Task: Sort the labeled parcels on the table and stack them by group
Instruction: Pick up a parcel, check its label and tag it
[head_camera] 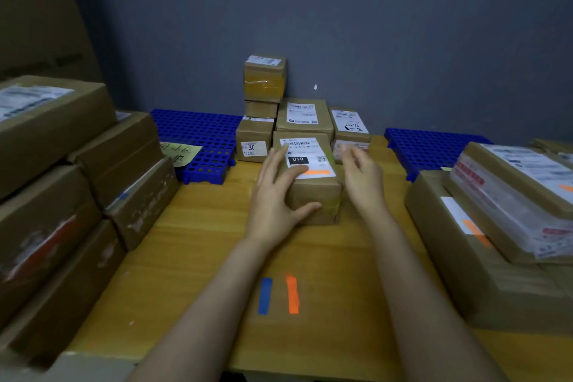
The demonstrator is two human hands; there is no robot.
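At the middle of the counter (198, 245), a person's left hand (273, 195) lay spread over the orange-tagged parcel (319, 192), right hand (361, 178) loose-fingered just beside it, seemingly bracketing it for a lift toward the orange-marked stack (496, 211) at right.

Both bare forearms (214, 304) are reaching forward from the lower edge, converging slightly. The left hand (274, 195) is lying palm down with fingers spread and nearly straight, its thumb splaying out to the right. The right hand (361, 177) is hovering alongside, motion-blurred, its fingers loosely bent and parted, holding nothing.
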